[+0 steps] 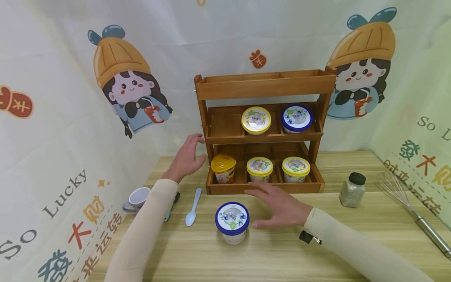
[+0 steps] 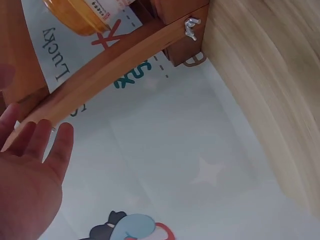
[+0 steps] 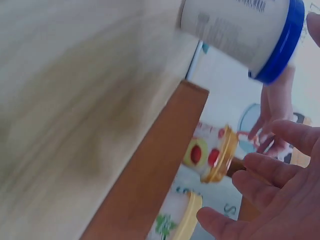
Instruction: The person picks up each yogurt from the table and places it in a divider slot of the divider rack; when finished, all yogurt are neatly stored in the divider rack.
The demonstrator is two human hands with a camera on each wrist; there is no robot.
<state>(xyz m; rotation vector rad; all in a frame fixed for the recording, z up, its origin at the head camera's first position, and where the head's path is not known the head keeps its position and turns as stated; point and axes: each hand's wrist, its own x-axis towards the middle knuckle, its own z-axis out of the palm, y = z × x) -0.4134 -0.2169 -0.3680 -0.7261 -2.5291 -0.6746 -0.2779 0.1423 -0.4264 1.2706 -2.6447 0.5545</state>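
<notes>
Nearest to me a blue-lidded cup [image 1: 232,221] stands upright on the wooden table [image 1: 267,254], in front of the rack, free of both hands. My right hand [image 1: 282,206] hovers just right of it, palm down, fingers spread and straight, thumb tip close to the lid but I see a gap, holding nothing; right wrist view shows the same fingers [image 3: 270,170] loose and apart, cup blurred beside them. Left of the cup a pale blue spoon [image 1: 192,207] lies flat, further left a small mug [image 1: 136,199] tipped on its side near the backdrop. My left hand [image 1: 186,156] is up by the wooden rack [image 1: 262,131], at its left post, fingers relaxed and slightly apart, gripping nothing; touching the post or not, I cannot tell. Left wrist view: fingers [image 2: 60,145] straight, just under a rack rail. Rack bottom shelf: orange-lidded cup [image 1: 223,168] left, two yellow-lidded cups [image 1: 259,169] middle and right. Middle shelf: yellow-lidded cup [image 1: 256,120] centre, another blue-lidded one [image 1: 296,118] right. Right of the rack a black-capped jar [image 1: 352,190], then a whisk [image 1: 408,207] lying near the table edge
</notes>
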